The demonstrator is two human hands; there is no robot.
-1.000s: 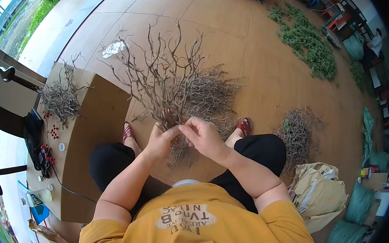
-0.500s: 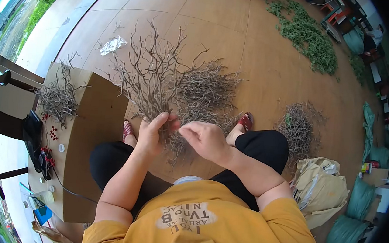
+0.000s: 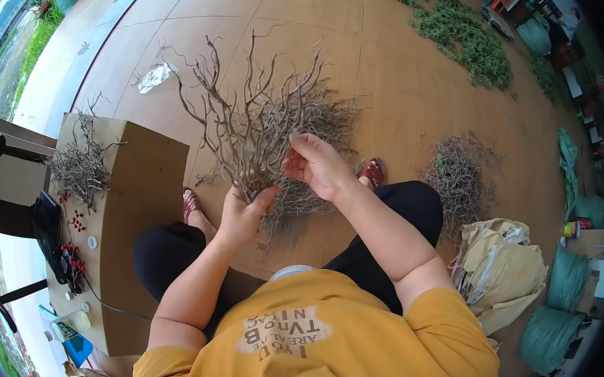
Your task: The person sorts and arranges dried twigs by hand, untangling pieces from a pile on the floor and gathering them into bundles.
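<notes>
A bundle of bare, twisted branches (image 3: pixel 238 139) fans upward in front of me, its stems gathered at the base. My left hand (image 3: pixel 243 215) is wrapped around those stems, thumb across the front. To the right of the bundle is my right hand (image 3: pixel 318 168), fingers loosely curled and apart, with no branch visible between them. Its fingertips are close beside the right-hand twigs. Behind and below the bundle, a heap of thin grey twigs (image 3: pixel 316 197) lies on the floor between my feet, partly covered by my hands and the bundle.
A cardboard box (image 3: pixel 147 173) on my left carries more twigs (image 3: pixel 82 167), red berries (image 3: pixel 79 221) and a black cable. Right of my knee are another twig pile (image 3: pixel 459 178) and a tan sack (image 3: pixel 501 269). Green foliage (image 3: pixel 465 41) is spread farther off; a silvery wrapper (image 3: pixel 156 78) lies ahead.
My right hand has risen away from the stem base and its fingers have spread. The bundle has fanned wider and shifted slightly, still in my left hand. The whole view has shifted a little.
</notes>
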